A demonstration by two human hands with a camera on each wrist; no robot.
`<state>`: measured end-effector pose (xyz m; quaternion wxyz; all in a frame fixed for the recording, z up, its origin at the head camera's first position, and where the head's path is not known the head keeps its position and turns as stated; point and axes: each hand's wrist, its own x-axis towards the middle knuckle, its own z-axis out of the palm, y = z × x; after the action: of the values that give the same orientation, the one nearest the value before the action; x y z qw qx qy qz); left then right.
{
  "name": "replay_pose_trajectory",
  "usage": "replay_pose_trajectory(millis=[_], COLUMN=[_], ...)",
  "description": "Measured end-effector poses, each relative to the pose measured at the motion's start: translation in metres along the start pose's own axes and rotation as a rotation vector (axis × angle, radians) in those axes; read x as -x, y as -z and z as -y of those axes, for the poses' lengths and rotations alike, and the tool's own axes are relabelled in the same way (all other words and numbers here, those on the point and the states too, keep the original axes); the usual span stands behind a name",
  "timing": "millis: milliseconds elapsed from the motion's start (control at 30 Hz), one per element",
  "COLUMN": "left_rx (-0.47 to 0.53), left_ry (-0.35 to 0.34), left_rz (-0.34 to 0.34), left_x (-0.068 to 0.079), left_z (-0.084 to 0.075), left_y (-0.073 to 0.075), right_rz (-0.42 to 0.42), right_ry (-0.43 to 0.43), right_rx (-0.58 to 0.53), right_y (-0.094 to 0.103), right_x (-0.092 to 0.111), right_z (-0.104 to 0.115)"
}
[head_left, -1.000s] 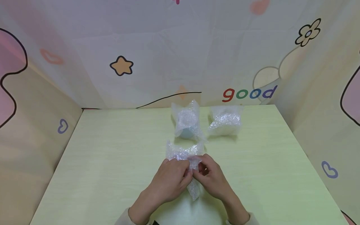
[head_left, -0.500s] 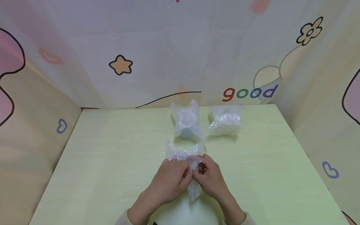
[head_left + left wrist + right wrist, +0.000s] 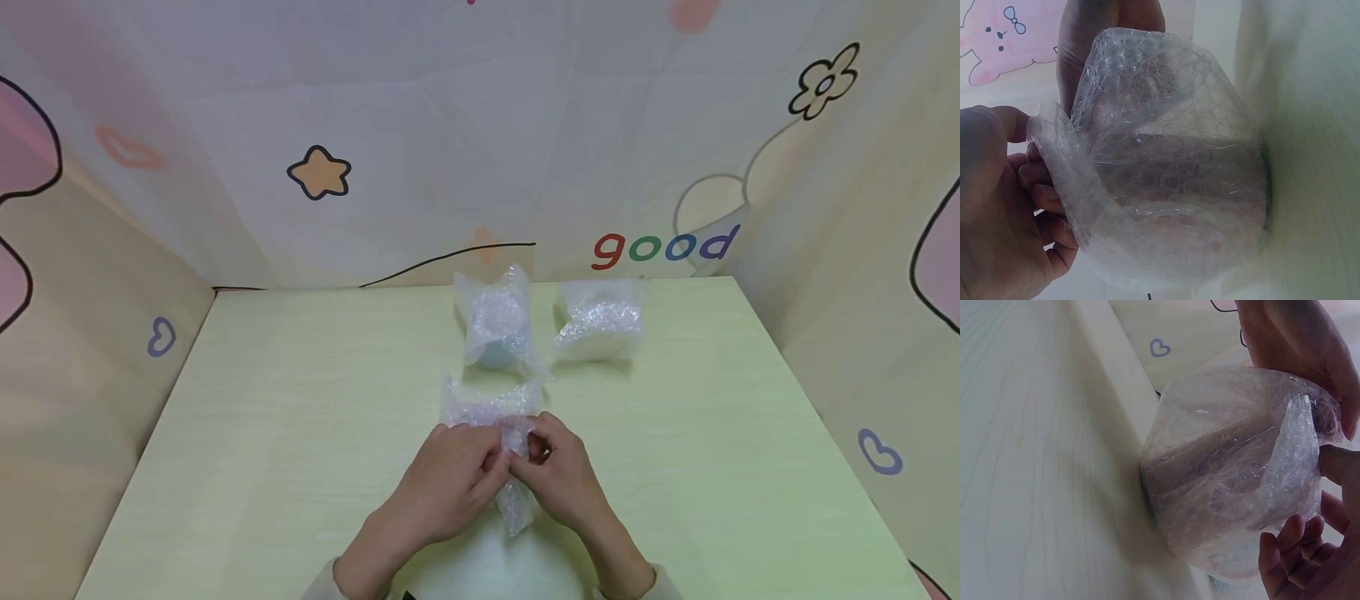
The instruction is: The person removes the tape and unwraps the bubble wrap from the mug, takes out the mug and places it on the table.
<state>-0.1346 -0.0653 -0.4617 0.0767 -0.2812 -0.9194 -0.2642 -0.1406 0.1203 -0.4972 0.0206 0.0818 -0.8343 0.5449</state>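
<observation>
A bundle of bubble wrap (image 3: pixel 483 406) was held by two bare hands near the middle of the table, its base resting on the pale tabletop (image 3: pixel 300 433). The fingers of the left hand (image 3: pixel 453 477) were curled, with a fold of the wrap gripped near the thumb. The same loose fold was pinched between the thumb and forefinger of the right hand (image 3: pixel 561 471), whose other fingers were loosely bent. A strip of wrap (image 3: pixel 515 507) was left hanging below the hands, toward the person. What was enclosed could not be made out clearly through the plastic, though a thin green rim (image 3: pixel 1268 187) was seen at the base in the left wrist view. Just beyond the bundle, a second wrapped bundle (image 3: pixel 497 321), pale blue at its base, was placed near the back edge; beside it, to the right, a third wrapped bundle (image 3: pixel 602 321) was set. The tabletop was seen to extend well to the left and right of the hands, bounded at the back and sides by printed cloth (image 3: pixel 420 167). On the cloth, the word "good" (image 3: pixel 666 247) could be read in red, green, blue and purple letters, and an orange star (image 3: pixel 319 173) and a flower (image 3: pixel 824 82) were printed above it.
</observation>
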Motion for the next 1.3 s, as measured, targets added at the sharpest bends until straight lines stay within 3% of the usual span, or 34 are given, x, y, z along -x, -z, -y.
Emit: replay_pose_trajectory(millis=[300, 667, 1033, 1300], left_rx=[0.108, 0.342, 0.468, 0.474], left_ry=[0.007, 0.048, 0.084, 0.096], left_rz=[-0.028, -0.084, -0.181, -0.234], left_x=[0.004, 0.020, 0.042, 0.049], left_z=[0.003, 0.015, 0.033, 0.042], left_y=[0.002, 0.012, 0.027, 0.036], right_rz=[0.009, 0.024, 0.044, 0.049], right_ry=[0.003, -0.016, -0.022, -0.026], right_rx=[-0.016, -0.016, -0.022, -0.042], right_y=[0.001, -0.001, -0.001, 0.000], right_x=[0.000, -0.002, -0.002, -0.002], right_z=[0.001, -0.001, 0.000, -0.001])
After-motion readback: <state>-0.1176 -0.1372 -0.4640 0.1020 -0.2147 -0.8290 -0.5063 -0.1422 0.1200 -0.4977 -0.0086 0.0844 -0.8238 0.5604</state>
